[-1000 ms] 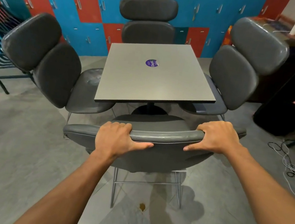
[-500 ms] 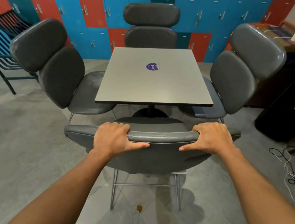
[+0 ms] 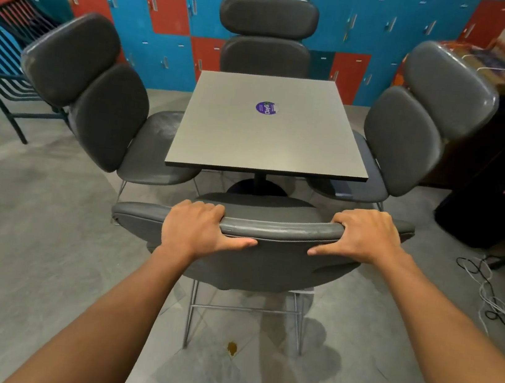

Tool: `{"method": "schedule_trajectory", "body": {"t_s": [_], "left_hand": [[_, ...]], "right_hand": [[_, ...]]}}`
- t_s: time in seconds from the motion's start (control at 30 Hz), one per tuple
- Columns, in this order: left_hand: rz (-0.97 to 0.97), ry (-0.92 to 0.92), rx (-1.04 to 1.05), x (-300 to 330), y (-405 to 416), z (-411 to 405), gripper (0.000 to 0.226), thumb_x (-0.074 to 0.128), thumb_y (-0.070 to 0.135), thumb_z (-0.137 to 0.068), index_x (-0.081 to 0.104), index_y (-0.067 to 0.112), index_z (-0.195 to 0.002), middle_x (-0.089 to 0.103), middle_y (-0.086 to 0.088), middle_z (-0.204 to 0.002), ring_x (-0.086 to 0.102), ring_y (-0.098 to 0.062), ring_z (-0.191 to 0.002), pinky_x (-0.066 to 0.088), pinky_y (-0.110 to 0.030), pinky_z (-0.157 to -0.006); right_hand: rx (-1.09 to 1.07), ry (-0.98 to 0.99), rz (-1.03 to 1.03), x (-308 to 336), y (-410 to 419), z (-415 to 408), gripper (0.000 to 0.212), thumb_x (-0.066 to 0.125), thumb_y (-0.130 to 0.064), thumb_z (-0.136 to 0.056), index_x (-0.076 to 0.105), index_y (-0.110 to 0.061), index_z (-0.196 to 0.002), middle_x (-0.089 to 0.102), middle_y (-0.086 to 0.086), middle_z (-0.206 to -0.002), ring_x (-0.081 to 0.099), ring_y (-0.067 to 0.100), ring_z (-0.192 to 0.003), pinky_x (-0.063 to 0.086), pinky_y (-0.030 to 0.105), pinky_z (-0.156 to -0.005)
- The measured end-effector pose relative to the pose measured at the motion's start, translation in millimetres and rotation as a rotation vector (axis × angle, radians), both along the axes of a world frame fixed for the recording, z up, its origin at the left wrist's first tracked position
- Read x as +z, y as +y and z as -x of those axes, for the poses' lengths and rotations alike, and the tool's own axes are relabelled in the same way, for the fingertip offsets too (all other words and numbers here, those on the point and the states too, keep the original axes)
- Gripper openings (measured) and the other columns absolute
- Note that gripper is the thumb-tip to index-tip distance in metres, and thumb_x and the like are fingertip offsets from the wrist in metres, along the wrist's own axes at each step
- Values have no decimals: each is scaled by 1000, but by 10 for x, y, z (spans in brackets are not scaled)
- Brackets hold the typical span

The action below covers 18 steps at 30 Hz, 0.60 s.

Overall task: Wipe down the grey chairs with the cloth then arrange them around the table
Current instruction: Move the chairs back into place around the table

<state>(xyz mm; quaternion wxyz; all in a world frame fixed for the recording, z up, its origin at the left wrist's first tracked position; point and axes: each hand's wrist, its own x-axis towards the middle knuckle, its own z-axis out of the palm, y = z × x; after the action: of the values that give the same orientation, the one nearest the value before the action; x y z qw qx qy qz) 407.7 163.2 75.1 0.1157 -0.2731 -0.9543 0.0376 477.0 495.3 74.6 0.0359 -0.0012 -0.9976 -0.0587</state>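
A square grey table (image 3: 267,148) with a purple sticker stands in the middle. Grey padded chairs sit at its left side (image 3: 102,98), far side (image 3: 266,34) and right side (image 3: 416,123). The near grey chair (image 3: 276,266) faces the table, its seat close to the table's front edge. My left hand (image 3: 197,229) grips the top of its backrest on the left. My right hand (image 3: 365,236) grips the same backrest top on the right. No cloth is in view.
Blue and red lockers (image 3: 174,1) line the back wall. A dark slatted bench (image 3: 4,52) stands at far left. A black cabinet (image 3: 499,180) and loose cables (image 3: 495,300) lie to the right. A small brown spot (image 3: 232,347) marks the floor.
The view has tilted up slightly. The near chair and both hands on its backrest have barely shifted.
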Motion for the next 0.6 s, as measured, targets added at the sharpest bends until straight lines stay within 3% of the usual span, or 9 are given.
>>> {"method": "schedule_trajectory", "body": {"t_s": [0.13,0.27,0.6], "left_hand": [[8,1,15,11,59,59,90,12,107,-64,49,26,-67,48,11,-62,49,-15,-60,34,-31,-59],[-32,-44,24,-13,16,-20,96,6,108,-60,52,25,-69,52,9,-62,54,-15,-61,43,-31,-60],[-106,-93,75,-55,-246,-469,93,19,110,-61,50,22,-67,52,6,-59,52,-16,-59,44,-33,-62]], "right_hand": [[10,-17,11,29,34,62,93,25,-112,-48,62,-35,-83,64,-16,-79,60,13,-80,40,31,-67],[-19,-36,55,22,-32,-24,91,30,-112,-48,62,-35,-84,64,-16,-81,61,14,-81,46,33,-71],[-22,-112,87,65,-327,-352,87,36,-110,-48,58,-34,-83,63,-13,-78,59,14,-76,41,33,-65]]}}
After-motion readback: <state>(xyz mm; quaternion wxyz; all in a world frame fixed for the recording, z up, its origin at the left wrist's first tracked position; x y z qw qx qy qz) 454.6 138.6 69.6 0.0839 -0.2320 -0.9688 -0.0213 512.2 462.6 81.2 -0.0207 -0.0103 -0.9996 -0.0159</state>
